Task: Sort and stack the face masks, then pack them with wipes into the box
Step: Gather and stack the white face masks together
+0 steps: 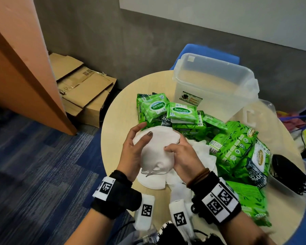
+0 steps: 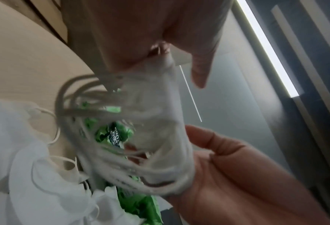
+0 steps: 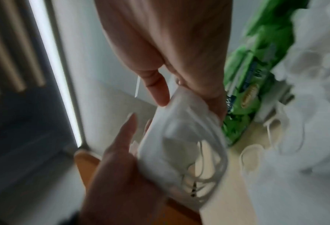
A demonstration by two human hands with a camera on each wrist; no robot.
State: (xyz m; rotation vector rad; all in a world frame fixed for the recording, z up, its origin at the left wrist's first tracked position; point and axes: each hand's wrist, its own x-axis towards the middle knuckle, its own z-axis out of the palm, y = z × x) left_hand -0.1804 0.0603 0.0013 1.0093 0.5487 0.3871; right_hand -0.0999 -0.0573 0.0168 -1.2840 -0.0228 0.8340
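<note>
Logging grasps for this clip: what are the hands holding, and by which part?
Both hold a stack of white face masks above the table: the left hand grips its left edge, the right hand its right side.

round wooden table [image 1: 117, 103] bears green wipes packs [image 1: 182, 112], white masks [image 1: 152, 181], clear box [image 1: 214, 82].

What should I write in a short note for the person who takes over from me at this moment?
Left hand and right hand: together they hold a bunch of white masks above the table, ear loops hanging.
More white masks lie loose beneath and to the right; black masks are at the right edge.
Green wipe packs are spread over the middle.
The clear box at the back holds nothing yet.
Done: some white masks gathered.
Left: stack the remaining masks, then pack masks and wipes into the box.
</note>
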